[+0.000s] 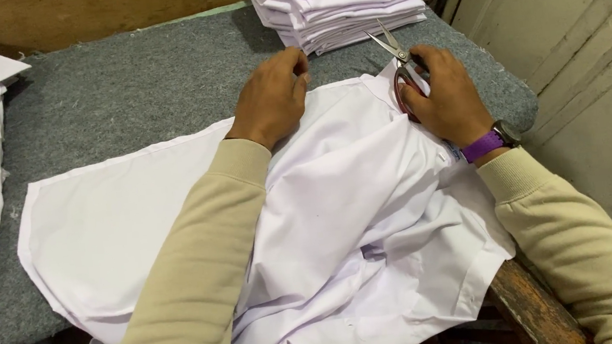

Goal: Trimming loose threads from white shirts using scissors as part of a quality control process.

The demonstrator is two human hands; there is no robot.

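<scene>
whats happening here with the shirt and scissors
A person in beige sleeves works on a white shirt spread over a grey felt-covered table. The left hand presses the fabric flat near the collar, while the right hand holds scissors, blades slightly open. A stack of folded white shirts sits behind.

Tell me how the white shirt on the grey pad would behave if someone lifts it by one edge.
The white shirt would probably hang limp: it already lies in soft folds under the left hand. It seems light, thin cloth. It may drag on the fuzzy grey pad instead of sliding. The right hand holds scissors.
</scene>
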